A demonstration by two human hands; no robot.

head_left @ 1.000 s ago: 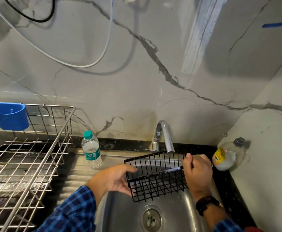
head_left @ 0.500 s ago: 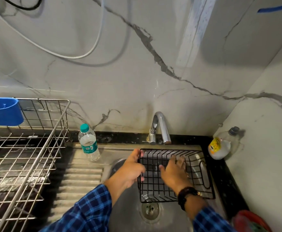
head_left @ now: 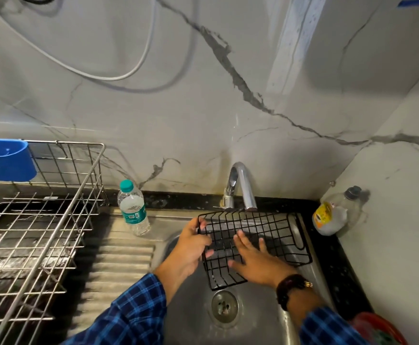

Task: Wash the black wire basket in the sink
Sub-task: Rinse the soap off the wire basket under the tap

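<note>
Two hands over the sink (head_left: 285, 327), both in blue check sleeves, a dark watch (head_left: 293, 288) on the right wrist. Nearest, the drain (head_left: 224, 308) in the steel bowl, just below the near edge of the basket (head_left: 273, 227). Above the drain, the black wire basket, tilted inside the sink, its far rim up under the tap's spout. Left hand (head_left: 191, 247) clamped on the basket's left side, thumb over the top wire, fingers curled under the mesh. Right hand (head_left: 255, 261) flat and spread wide on the mesh floor inside the basket, pressing rather than gripping, nothing closed in it. Left of the bowl, the ribbed drainboard (head_left: 118, 265), and further left a steel wire rack (head_left: 36, 235) with a blue cup (head_left: 5, 160) hung on its back rail. Beyond the drainboard, a water bottle (head_left: 133, 207) with a teal cap, upright near the wall. Behind the basket, the chrome tap (head_left: 240, 188). At the right corner of the dark counter, a clear bottle (head_left: 335, 212) with a yellow label, leaning against the marble wall (head_left: 203, 108). Overhead, a white cable (head_left: 118, 75) looping across that wall.
</note>
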